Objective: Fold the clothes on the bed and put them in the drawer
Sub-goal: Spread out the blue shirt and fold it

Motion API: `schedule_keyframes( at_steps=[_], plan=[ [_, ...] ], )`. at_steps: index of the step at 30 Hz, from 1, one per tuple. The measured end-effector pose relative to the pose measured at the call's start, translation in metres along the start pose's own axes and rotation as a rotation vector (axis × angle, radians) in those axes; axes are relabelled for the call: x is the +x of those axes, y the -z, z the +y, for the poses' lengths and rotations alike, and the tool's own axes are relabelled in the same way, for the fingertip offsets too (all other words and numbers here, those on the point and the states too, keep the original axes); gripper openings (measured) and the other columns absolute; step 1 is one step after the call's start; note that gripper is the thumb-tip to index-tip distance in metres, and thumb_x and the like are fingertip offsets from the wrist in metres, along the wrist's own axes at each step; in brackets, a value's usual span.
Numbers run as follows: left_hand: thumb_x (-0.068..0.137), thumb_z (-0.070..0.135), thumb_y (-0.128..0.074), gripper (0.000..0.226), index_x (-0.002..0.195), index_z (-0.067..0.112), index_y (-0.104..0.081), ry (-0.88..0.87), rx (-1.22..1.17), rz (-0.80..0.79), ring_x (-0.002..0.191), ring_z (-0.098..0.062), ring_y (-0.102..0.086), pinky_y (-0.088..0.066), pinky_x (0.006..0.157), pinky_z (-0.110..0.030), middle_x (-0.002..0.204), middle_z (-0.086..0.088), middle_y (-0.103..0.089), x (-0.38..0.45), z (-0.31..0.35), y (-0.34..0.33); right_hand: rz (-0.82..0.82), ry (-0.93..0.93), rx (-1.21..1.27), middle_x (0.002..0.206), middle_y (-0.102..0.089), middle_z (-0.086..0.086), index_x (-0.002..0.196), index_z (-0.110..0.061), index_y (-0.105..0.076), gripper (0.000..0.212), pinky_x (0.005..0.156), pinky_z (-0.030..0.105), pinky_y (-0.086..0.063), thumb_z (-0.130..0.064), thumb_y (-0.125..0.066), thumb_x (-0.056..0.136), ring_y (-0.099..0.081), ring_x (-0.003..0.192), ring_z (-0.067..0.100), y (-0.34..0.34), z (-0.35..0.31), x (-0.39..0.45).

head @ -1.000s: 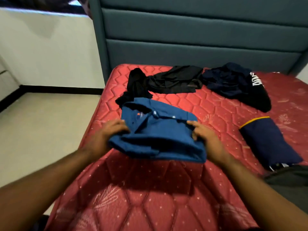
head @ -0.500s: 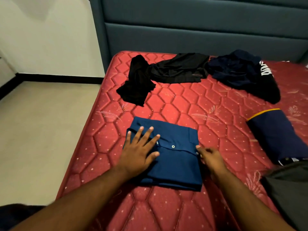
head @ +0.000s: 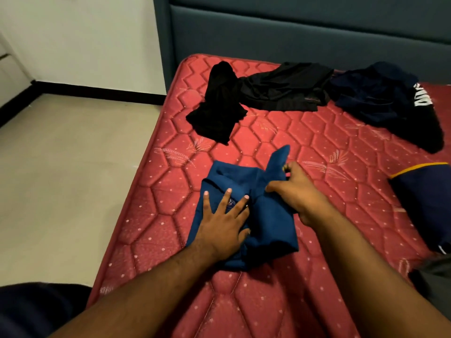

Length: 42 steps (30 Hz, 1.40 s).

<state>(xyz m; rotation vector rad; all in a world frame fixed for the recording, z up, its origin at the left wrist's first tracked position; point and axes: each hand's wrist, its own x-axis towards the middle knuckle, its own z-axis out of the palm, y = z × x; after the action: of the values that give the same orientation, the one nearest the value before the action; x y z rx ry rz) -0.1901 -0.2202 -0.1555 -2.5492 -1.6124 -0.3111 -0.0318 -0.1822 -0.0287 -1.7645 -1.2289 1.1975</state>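
A blue shirt (head: 268, 225), folded small, lies on the red mattress (head: 156, 215) near its left edge. My left hand (head: 223, 222) lies flat on the shirt's left half with fingers spread. My right hand (head: 294, 189) grips the shirt's right part, and a blue flap sticks up above the fingers. Unfolded black clothes (head: 256, 96) lie further back near the headboard. A dark navy garment with white lettering (head: 390, 101) lies at the back right. A folded navy piece with a yellow stripe (head: 427, 203) sits at the right edge.
The teal padded headboard (head: 292, 32) rises behind the mattress. Beige floor (head: 61, 179) and a white wall with a black skirting lie to the left. A dark grey cloth (head: 436, 284) shows at the lower right. No drawer is in view.
The shirt came down from my hands onto the mattress. My left hand spread flat on it. My right hand moved from the shirt's right edge onto the cloth and lifted a flap.
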Motion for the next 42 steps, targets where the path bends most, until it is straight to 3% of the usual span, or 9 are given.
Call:
schedule_keyframes(
  at_steps=[3,7,11,15,20,24,30,38,42],
  plan=[
    [0.08,0.041,-0.042,0.048,0.121,0.029,-0.062,0.289,-0.331,0.158,0.136,-0.025,-0.042,-0.033,0.104,-0.059,0.149,0.001,-0.044,-0.007,-0.021,0.005,0.028,0.129,-0.363,0.102,-0.064,0.01,0.107,-0.025,-0.045,0.042,0.078,0.043,-0.055,-0.015,-0.065,0.071,-0.064,0.091,0.031,-0.045,-0.027,0.003],
    [0.09,0.016,-0.061,0.01,0.09,0.018,-0.071,1.018,-1.418,0.319,0.094,-0.023,-0.06,-0.048,0.086,-0.035,0.098,-0.007,-0.068,-0.01,-0.057,0.021,-0.14,0.041,-0.381,0.102,-0.059,0.008,0.117,-0.018,-0.05,0.037,0.065,0.045,-0.059,-0.023,-0.064,0.083,-0.065,0.083,0.031,-0.109,-0.035,0.005],
    [0.099,0.032,-0.05,0.025,0.093,0.013,-0.066,1.039,-1.646,0.046,0.075,-0.022,-0.053,-0.04,0.058,-0.027,0.084,-0.009,-0.063,-0.008,-0.068,0.032,0.21,0.264,-0.483,0.106,-0.07,0.007,0.105,-0.016,-0.067,0.021,0.085,0.038,-0.05,-0.025,-0.054,0.092,-0.064,0.099,0.029,-0.106,-0.007,0.01],
    [0.095,0.025,-0.059,0.026,0.117,0.012,-0.064,0.844,-1.292,0.05,0.095,-0.023,-0.065,-0.051,0.084,-0.034,0.105,-0.007,-0.07,-0.007,-0.058,0.029,0.033,0.356,-0.82,0.153,-0.033,-0.011,0.142,-0.032,-0.041,0.044,0.114,0.049,-0.019,-0.042,-0.036,0.099,-0.024,0.144,0.018,-0.101,0.034,0.013],
    [0.092,0.006,-0.055,0.056,0.144,0.006,-0.038,0.843,-1.121,0.092,0.118,-0.03,-0.056,-0.041,0.104,-0.041,0.131,-0.018,-0.056,-0.019,-0.055,0.015,-0.071,0.374,-1.14,0.16,-0.008,-0.015,0.151,-0.039,-0.013,0.071,0.115,0.057,-0.001,-0.056,0.005,0.084,-0.004,0.149,0.02,-0.127,0.064,0.008],
    [0.095,0.022,-0.052,0.056,0.147,0.012,-0.033,0.79,-0.928,0.081,0.132,-0.028,-0.044,-0.034,0.111,-0.038,0.146,-0.011,-0.045,-0.018,-0.042,0.025,-0.158,0.333,-1.084,0.16,-0.008,-0.015,0.15,-0.04,-0.016,0.053,0.113,0.06,-0.004,-0.054,-0.016,0.098,-0.003,0.148,0.02,-0.118,0.043,0.024],
    [0.092,0.047,-0.031,0.066,0.148,0.013,-0.033,0.607,-0.223,-0.029,0.125,-0.026,-0.051,-0.04,0.089,-0.044,0.143,-0.009,-0.049,-0.048,-0.027,0.003,-0.217,0.332,-1.036,0.16,-0.003,-0.018,0.152,-0.039,-0.009,0.056,0.113,0.06,0.008,-0.056,-0.018,0.099,0.002,0.149,0.018,-0.125,0.031,0.074],
    [0.091,0.048,-0.029,0.068,0.15,0.014,-0.028,0.639,-0.113,-0.103,0.134,-0.028,-0.043,-0.034,0.098,-0.05,0.148,-0.011,-0.042,-0.041,-0.026,0.001,-0.276,0.15,-1.014,0.158,0.012,-0.019,0.151,-0.042,0.002,0.075,0.111,0.064,0.01,-0.077,-0.015,0.087,0.013,0.148,0.019,-0.119,0.029,0.124],
    [0.091,0.048,-0.028,0.067,0.147,0.012,-0.036,0.644,-0.154,-0.107,0.132,-0.027,-0.046,-0.038,0.098,-0.049,0.145,-0.009,-0.047,-0.044,-0.028,0.0,0.005,0.335,-0.926,0.162,0.005,-0.007,0.153,-0.03,-0.008,0.071,0.112,0.061,0.01,-0.068,-0.018,0.093,0.011,0.148,0.022,-0.111,0.017,0.079]
  ],
)
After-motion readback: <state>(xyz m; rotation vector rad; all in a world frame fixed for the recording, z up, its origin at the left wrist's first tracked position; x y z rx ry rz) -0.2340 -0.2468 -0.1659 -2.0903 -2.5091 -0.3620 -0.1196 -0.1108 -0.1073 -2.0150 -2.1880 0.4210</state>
